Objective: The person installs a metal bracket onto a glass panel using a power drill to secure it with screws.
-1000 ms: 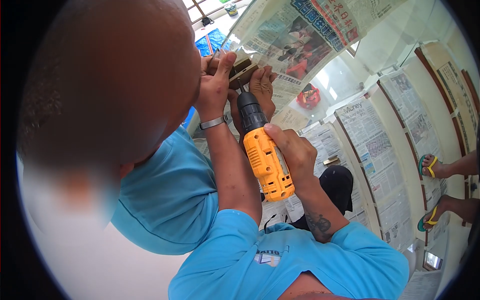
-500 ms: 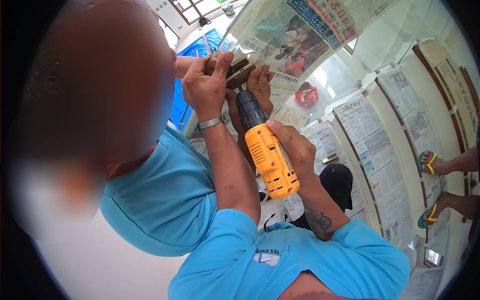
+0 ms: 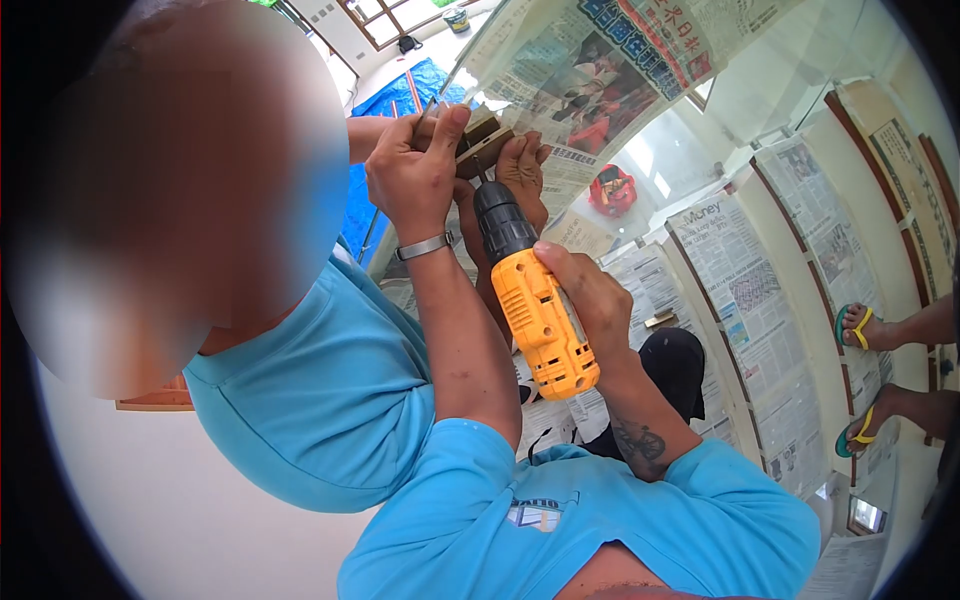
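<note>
My left hand (image 3: 412, 178), with a metal band on its wrist, grips the left end of a brass-coloured metal fitting (image 3: 484, 150) at the edge of a glass panel (image 3: 540, 60). In my right hand (image 3: 592, 297) is a yellow and black drill (image 3: 540, 315), its chuck pointing up at the fitting. The thin bit meets the fitting's lower face. A co-worker's hand (image 3: 521, 175) presses the fitting's right end, and their other arm (image 3: 372, 137) reaches in from behind my left hand.
The co-worker in a blue shirt (image 3: 310, 380) leans in close on the left. Newspaper-covered stair treads (image 3: 730, 260) descend at the right, where another person's feet in sandals (image 3: 865, 328) stand. A small brass piece (image 3: 660, 318) lies on newspaper. A red container (image 3: 612, 190) shows through glass.
The co-worker's head and shoulder have shifted slightly. The drill and the fitting have barely moved, and both my hands keep their hold.
</note>
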A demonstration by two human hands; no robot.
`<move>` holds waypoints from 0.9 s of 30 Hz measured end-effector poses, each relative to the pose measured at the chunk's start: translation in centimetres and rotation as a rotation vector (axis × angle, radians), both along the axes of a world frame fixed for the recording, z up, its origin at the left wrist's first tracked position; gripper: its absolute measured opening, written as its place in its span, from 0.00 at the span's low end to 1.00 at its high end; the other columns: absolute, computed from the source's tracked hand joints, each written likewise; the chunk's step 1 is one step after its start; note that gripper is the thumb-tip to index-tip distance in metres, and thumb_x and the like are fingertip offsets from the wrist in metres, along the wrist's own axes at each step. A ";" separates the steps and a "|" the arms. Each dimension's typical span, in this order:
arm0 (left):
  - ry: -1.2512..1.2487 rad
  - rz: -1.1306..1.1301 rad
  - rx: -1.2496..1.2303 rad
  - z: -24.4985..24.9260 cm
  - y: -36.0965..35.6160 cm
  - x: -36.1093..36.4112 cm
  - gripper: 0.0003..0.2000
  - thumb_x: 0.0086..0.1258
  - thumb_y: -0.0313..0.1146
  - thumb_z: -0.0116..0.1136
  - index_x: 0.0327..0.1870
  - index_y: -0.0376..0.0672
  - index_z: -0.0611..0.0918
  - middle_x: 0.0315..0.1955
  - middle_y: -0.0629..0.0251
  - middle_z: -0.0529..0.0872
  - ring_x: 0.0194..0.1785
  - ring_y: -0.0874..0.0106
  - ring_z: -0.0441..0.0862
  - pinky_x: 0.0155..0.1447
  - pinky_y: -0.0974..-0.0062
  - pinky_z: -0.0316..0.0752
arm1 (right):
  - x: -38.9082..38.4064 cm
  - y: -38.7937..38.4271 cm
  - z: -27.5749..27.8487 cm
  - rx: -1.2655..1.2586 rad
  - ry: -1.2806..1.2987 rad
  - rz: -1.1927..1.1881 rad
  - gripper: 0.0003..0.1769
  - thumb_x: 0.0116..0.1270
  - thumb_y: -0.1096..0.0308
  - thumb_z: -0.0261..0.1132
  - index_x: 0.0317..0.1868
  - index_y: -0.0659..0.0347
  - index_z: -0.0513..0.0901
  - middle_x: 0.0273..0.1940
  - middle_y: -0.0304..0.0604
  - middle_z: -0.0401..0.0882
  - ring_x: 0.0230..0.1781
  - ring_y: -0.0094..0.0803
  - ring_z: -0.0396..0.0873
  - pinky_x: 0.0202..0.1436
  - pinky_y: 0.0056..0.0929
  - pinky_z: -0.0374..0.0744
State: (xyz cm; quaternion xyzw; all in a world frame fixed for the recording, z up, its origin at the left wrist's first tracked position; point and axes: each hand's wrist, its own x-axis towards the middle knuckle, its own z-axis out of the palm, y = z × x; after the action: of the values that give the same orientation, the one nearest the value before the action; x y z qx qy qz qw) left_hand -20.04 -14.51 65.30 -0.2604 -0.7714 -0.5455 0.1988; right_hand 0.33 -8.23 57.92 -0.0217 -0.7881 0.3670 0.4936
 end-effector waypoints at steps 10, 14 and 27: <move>0.003 -0.005 -0.013 0.2 0.2 0.0 0.23 0.60 0.55 0.73 0.31 0.38 0.86 0.23 0.67 0.87 0.27 0.76 0.83 0.34 0.73 0.77 | 0.4 0.0 0.4 -0.076 0.018 0.037 0.35 0.50 0.71 0.74 0.63 0.54 0.79 0.36 0.44 0.84 0.29 0.36 0.84 0.30 0.29 0.78; -0.001 -0.010 -0.020 0.1 0.4 -0.1 0.23 0.60 0.55 0.73 0.31 0.38 0.86 0.23 0.67 0.87 0.27 0.75 0.83 0.34 0.73 0.77 | 0.3 0.2 0.5 -0.023 -0.011 0.013 0.36 0.50 0.71 0.74 0.63 0.54 0.78 0.35 0.44 0.84 0.28 0.35 0.83 0.30 0.29 0.78; -0.015 0.000 -0.043 -0.2 0.0 -0.4 0.24 0.59 0.55 0.73 0.31 0.39 0.86 0.24 0.67 0.87 0.28 0.75 0.83 0.36 0.72 0.76 | -0.1 -0.1 0.3 -0.077 0.051 0.051 0.35 0.51 0.71 0.74 0.63 0.57 0.78 0.39 0.45 0.86 0.31 0.36 0.85 0.32 0.28 0.80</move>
State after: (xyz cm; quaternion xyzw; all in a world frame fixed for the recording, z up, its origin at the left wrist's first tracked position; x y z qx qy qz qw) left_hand -20.48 -14.46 65.10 -0.2605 -0.7845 -0.5307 0.1871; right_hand 0.25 -8.32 58.25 -0.0112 -0.7609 0.4101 0.5028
